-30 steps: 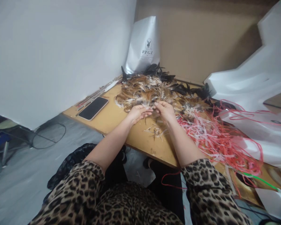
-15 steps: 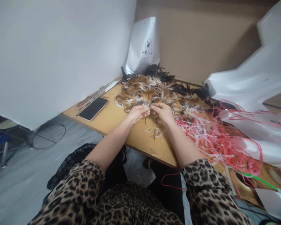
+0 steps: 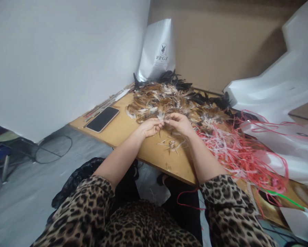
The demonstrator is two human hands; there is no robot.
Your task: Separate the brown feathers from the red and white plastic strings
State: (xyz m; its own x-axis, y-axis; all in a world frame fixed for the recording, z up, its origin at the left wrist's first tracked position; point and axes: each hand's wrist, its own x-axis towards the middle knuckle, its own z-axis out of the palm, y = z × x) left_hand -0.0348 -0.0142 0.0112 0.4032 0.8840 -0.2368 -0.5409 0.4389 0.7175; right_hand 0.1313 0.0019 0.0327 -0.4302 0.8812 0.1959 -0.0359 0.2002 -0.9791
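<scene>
My left hand (image 3: 153, 127) is closed, its thumb and fingers pinching the pale base of a brown and white feather bunch (image 3: 162, 112). Close beside it, my right hand (image 3: 179, 123) has thumb and forefinger pressed together at the same pale base; whether a separate piece sits between them is too small to see. Beyond both hands spreads a large heap of brown feathers (image 3: 154, 94), with black feathers (image 3: 173, 79) along its far side. Small feather scraps (image 3: 173, 145) lie on the wooden table (image 3: 154, 151) below my hands.
A smartphone (image 3: 102, 119) lies at the table's left, near thin sticks (image 3: 106, 103) by the white wall. Behind the heap stands a silver-white bag (image 3: 157, 51). Tangled pink and red string (image 3: 236, 151) covers the right side, next to large white sheets (image 3: 267, 92).
My right hand has shifted slightly and its fingers are more bent. My left fingers have curled in a little more. The rest looks the same.
</scene>
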